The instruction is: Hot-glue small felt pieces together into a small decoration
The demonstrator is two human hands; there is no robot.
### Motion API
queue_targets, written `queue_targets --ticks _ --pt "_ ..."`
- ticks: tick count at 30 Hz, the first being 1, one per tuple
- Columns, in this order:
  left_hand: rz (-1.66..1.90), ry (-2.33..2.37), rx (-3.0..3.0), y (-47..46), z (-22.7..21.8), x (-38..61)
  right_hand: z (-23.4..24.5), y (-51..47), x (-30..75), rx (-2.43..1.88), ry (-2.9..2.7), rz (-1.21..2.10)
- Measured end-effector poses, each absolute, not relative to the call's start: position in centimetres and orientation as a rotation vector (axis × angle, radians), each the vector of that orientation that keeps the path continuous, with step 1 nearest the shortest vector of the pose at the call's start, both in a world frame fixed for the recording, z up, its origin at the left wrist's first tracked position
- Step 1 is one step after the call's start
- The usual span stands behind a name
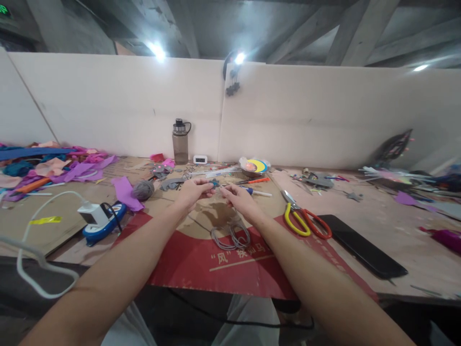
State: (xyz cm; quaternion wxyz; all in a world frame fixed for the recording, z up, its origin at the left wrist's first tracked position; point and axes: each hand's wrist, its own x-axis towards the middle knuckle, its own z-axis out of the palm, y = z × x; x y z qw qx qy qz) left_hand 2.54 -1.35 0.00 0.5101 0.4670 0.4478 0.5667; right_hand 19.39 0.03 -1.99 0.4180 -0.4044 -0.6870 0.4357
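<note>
Both hands meet above a red and tan cardboard sheet (216, 274). My left hand (195, 193) is closed in a pinch at a small bluish-grey piece (215, 184), too small to name. Close beside it, my right hand (238, 198) pinches too; whatever lies between its fingertips is too fine to make out. A loose coil of grey cord (232, 239) lies on the cardboard below the hands. Just beyond the right hand is a pen with a blue end (260, 192). Scissors with one yellow and one red handle (306, 218) rest to the right.
A black phone (363, 247) lies at the right. On the left are a power strip (103, 230) with a white charger, a ball of grey yarn (143, 190) and heaped coloured scraps (54, 168). A bottle (180, 144), small clock (200, 159) and bowl (254, 170) stand along the back.
</note>
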Motion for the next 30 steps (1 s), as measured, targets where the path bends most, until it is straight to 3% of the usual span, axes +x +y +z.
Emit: queue_targets --ticks 9,15,23,30 --pt "1.330 1.012 1.174 -2.0 0.0 3.6 -1.8 -0.2 19.0 -0.908 -1.589 1.038" --pt "1.198 0.997 1.312 -2.4 -0.1 3.9 -1.4 -0.2 19.7 -0.960 -1.679 0.791" --pt "1.257 1.303 1.646 -2.7 0.3 3.7 -1.0 -1.0 19.6 -1.001 -1.802 0.552" --pt "1.299 1.312 1.522 -2.5 0.2 3.6 -1.0 -1.2 19.4 -0.959 -1.777 0.604"
